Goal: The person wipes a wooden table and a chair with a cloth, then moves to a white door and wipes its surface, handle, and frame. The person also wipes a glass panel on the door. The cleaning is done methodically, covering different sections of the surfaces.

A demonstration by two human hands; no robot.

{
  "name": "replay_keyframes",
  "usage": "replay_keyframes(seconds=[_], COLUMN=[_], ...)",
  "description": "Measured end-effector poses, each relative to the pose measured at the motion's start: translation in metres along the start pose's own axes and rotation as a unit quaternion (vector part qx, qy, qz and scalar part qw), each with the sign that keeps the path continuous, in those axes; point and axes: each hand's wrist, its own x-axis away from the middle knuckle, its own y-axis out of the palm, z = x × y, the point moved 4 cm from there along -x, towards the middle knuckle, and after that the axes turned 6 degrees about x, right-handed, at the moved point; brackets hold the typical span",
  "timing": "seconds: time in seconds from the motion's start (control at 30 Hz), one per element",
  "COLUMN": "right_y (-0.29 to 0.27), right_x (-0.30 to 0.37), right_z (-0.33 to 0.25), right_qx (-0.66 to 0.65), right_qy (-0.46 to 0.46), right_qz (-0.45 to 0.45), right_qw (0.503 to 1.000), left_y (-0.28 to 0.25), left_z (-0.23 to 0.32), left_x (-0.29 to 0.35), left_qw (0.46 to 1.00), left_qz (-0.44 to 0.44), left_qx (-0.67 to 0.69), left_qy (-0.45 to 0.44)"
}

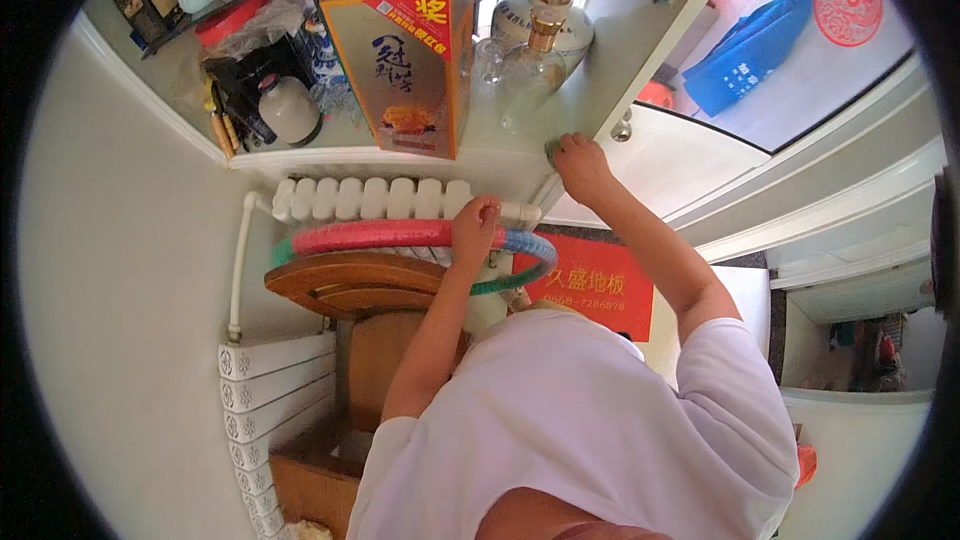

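My right hand [580, 165] presses a small green cloth-like piece [552, 150] to the front edge of the cabinet shelf [500, 152], near the door post. Most of that piece is hidden under the fingers. My left hand [476, 222] is closed at the hula hoop [370, 234], which has pink, blue and green sections. The hoop passes behind this hand; whether the fingers grip it does not show. Below the hoop stands a wooden chair [350, 285]. On the shelf, close to my right hand, is a clear glass decanter [530, 90].
A tall gold-and-silver gift box [405, 70], a white-and-dark jar [290, 110] and a pale rounded vessel [575, 38] stand on the shelf. White radiators [375, 198] run below. A red printed sheet [600, 285] lies beyond me; a blue bag [750, 50] shows at right.
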Motion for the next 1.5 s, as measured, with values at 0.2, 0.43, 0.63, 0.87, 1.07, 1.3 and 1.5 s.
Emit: replay_keyframes(seconds=[0.2, 0.43, 0.63, 0.87, 1.07, 1.3, 1.5], right_y=[-0.113, -0.068, 0.029, -0.124, -0.156, -0.147, -0.225], right_x=[0.059, 0.047, 0.060, 0.043, 0.031, 0.020, -0.019], right_z=[0.088, 0.115, 0.080, 0.177, 0.203, 0.262, 0.333], right_qx=[-0.149, -0.125, -0.239, -0.217, -0.283, -0.253, -0.285], right_qy=[0.110, 0.115, 0.028, 0.023, 0.012, -0.021, 0.032], right_qz=[0.395, 0.432, 0.338, 0.555, 0.617, 0.618, 0.651], right_qw=[0.900, 0.886, 0.910, 0.803, 0.734, 0.744, 0.703], left_y=[0.005, 0.007, 0.014, 0.083, 0.146, 0.177, 0.196], left_z=[0.004, 0.021, 0.074, 0.192, 0.245, 0.272, 0.275], left_x=[0.003, 0.015, 0.025, 0.007, -0.014, -0.036, -0.049], left_qw=[0.998, 0.991, 0.988, 0.960, 0.942, 0.915, 0.885], left_qz=[-0.010, -0.035, -0.031, -0.020, 0.016, 0.111, 0.216], left_qx=[-0.035, -0.077, -0.100, -0.096, -0.077, -0.148, -0.205], left_qy=[0.047, 0.099, 0.116, 0.263, 0.327, 0.358, 0.358])
